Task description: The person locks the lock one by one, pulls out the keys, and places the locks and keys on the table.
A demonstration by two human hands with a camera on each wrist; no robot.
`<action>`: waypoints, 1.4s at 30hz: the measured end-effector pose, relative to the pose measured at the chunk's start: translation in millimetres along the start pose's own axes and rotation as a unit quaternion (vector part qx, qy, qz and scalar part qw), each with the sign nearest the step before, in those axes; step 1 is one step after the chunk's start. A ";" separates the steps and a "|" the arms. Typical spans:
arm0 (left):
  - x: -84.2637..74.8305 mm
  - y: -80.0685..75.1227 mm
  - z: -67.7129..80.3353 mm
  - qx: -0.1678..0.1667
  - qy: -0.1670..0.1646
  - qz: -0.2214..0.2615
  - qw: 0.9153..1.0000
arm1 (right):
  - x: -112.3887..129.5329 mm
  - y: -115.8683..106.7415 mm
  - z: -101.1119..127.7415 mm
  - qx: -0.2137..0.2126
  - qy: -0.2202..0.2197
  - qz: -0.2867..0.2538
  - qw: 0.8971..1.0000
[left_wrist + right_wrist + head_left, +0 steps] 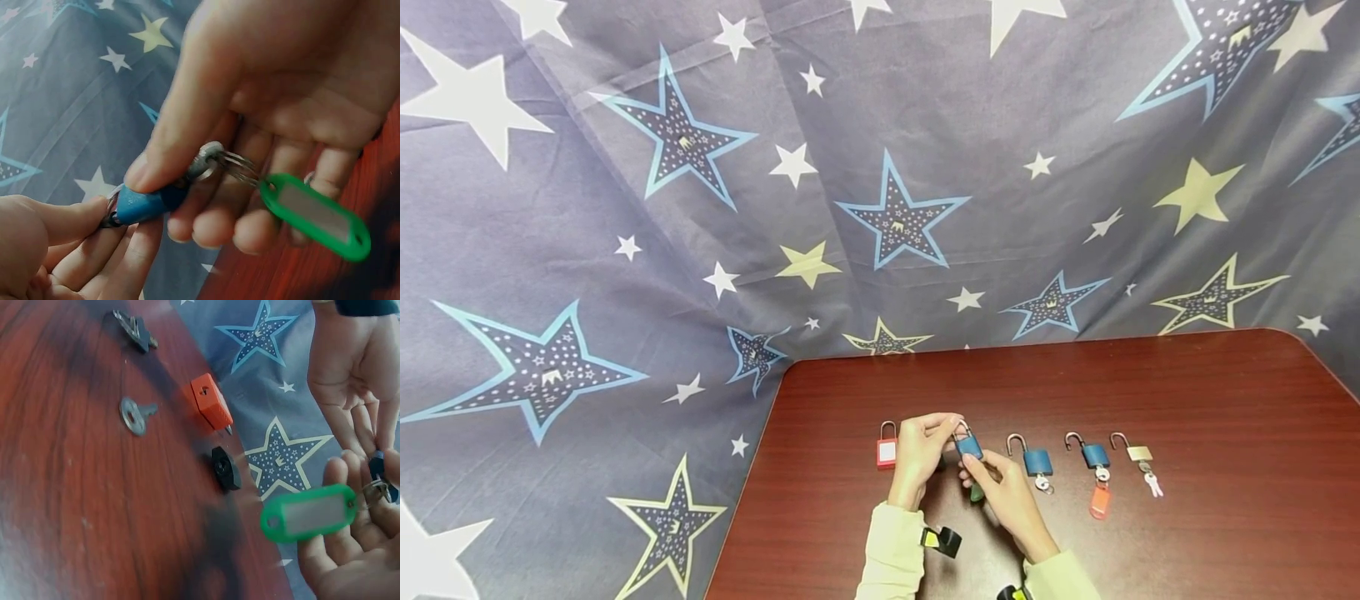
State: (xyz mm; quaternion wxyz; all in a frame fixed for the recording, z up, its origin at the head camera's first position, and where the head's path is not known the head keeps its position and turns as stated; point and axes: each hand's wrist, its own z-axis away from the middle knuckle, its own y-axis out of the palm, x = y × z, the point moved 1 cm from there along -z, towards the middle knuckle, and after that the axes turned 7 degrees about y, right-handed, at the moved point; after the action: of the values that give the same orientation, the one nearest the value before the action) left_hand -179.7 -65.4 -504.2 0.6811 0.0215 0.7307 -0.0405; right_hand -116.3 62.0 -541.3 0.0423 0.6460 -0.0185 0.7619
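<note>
Both hands hold a small blue padlock (968,447) raised over the table. My left hand (917,450) pinches its metal shackle at the upper end. The right hand (1011,500) grips the blue body, thumb on its face, as the left wrist view shows. From the keyhole end a key (207,156) sticks out, and a ring (240,165) joins it to a green key tag (315,217). That tag dangles below the right fingers. Whether the shackle is locked cannot be made out.
A red padlock (887,452) stands left; a black padlock (225,470) and loose key (136,414) lie near it. To the right are two blue padlocks with raised shackles (1037,461), an orange tag (1100,502) and a brass padlock (1139,453). A starry curtain (925,167) backs the table.
</note>
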 end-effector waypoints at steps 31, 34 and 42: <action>14.6 21.9 15.7 -0.079 0.049 -0.061 0.994 | 15.8 0.7 2.8 -0.034 0.055 0.024 0.998; 10.2 24.0 14.4 -0.060 0.065 -0.091 0.992 | 13.7 -1.2 1.2 -0.042 0.050 0.014 0.998; 14.9 20.4 11.2 -0.013 0.047 -0.033 0.998 | 11.1 -3.2 0.5 -0.045 0.060 -0.021 0.997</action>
State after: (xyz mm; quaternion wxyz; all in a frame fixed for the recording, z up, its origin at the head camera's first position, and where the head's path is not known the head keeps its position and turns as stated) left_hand -167.9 -46.4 -520.4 0.6447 -0.0098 0.7625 -0.0529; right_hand -117.3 65.7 -530.3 0.0879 0.5967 -0.0365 0.7968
